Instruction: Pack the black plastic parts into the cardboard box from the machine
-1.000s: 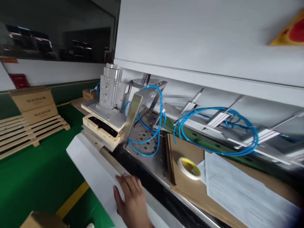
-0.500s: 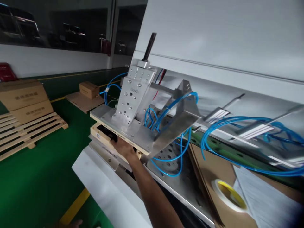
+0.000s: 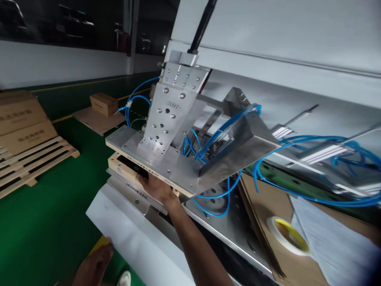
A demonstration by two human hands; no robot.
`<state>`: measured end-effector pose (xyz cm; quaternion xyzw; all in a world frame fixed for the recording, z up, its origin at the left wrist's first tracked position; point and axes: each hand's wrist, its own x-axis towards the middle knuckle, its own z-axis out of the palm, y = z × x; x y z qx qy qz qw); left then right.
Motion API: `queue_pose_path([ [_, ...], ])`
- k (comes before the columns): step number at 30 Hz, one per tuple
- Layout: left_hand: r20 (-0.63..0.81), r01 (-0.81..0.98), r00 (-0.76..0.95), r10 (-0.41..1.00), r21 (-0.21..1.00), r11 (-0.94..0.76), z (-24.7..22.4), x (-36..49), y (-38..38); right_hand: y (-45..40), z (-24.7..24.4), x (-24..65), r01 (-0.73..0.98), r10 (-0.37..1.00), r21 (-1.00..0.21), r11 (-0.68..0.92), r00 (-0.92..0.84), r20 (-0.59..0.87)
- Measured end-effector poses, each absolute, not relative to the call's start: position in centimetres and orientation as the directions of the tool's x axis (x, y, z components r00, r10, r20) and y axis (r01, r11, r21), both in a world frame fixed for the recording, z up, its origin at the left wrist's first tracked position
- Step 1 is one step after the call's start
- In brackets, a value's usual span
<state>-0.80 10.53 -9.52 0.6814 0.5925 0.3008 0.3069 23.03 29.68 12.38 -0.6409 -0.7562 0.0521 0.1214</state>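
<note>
My right hand [image 3: 159,190] reaches into the gap between a cream-coloured frame [image 3: 116,165] and the metal plate above it. Its thumb lies against the frame's inner edge, while the other fingers are hidden under the plate. On that plate [image 3: 119,139] stands an aluminium fixture [image 3: 162,115] marked 3097, with a black rod [image 3: 204,24] rising from its top. Low on the left, my left hand [image 3: 95,264] hangs beside the white panel [image 3: 127,222], dim, fingers loosely bent, nothing visible in it.
Blue air tubes [image 3: 218,214] loop around the fixture and off to the right. A roll of tape [image 3: 290,236] and paper sheets [image 3: 327,238] lie on cardboard [image 3: 262,202]. Across the green floor are a wooden pallet [image 3: 38,159] and a carton [image 3: 104,104].
The view has shifted and the fixture appears larger and closer. My left hand has risen further into view at the bottom left. My right hand remains in the gap.
</note>
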Motion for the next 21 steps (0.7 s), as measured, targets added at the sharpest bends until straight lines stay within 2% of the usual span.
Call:
queue_pose_path([
  [2, 0.064, 0.540, 0.078, 0.995, 0.836, -0.096, -7.7, -1.6, 11.7, 27.9, 11.8, 23.4, 0.961, 0.981, -0.225, 0.162, -0.132, 0.143],
  [4, 0.169, 0.521, -0.007, 0.986, 0.842, -0.141, -4.3, -1.6, 14.1, 25.7, 10.8, 23.8, 0.971, 0.967, -0.187, 0.151, -0.105, 0.234],
  [6, 0.361, 0.609, 0.005, 0.933, 0.739, -0.289, -0.3, -1.0, 17.7, 23.5, 9.6, 24.3, 0.983, 0.932, -0.127, 0.132, -0.079, 0.353],
  [7, 0.473, 0.663, 0.035, 0.880, 0.648, -0.375, 1.5, -0.5, 19.9, 22.6, 9.0, 24.6, 0.988, 0.914, -0.102, 0.118, -0.068, 0.400],
  [9, 0.601, 0.727, 0.154, 0.784, 0.469, -0.502, 4.3, 0.7, 24.4, 21.3, 8.0, 25.0, 0.994, 0.894, -0.074, 0.086, -0.044, 0.445],
  [12, 0.623, 0.787, 0.270, 0.734, 0.295, -0.541, 5.9, 2.1, 29.5, 20.7, 7.1, 25.4, 0.996, 0.901, -0.079, 0.051, -0.012, 0.433],
  [14, 0.608, 0.813, 0.313, 0.730, 0.225, -0.537, 5.8, 2.6, 31.1, 20.6, 7.1, 25.4, 0.995, 0.913, -0.092, 0.042, -0.001, 0.408],
  [18, 0.567, 0.852, 0.331, 0.754, 0.164, -0.498, 5.7, 2.3, 31.5, 20.3, 7.9, 24.7, 0.988, 0.935, -0.149, 0.034, 0.021, 0.355],
  [21, 0.502, 0.880, 0.304, 0.810, 0.179, -0.441, 6.0, 1.3, 31.6, 19.9, 8.6, 23.7, 0.980, 0.936, -0.193, 0.035, 0.036, 0.351],
])
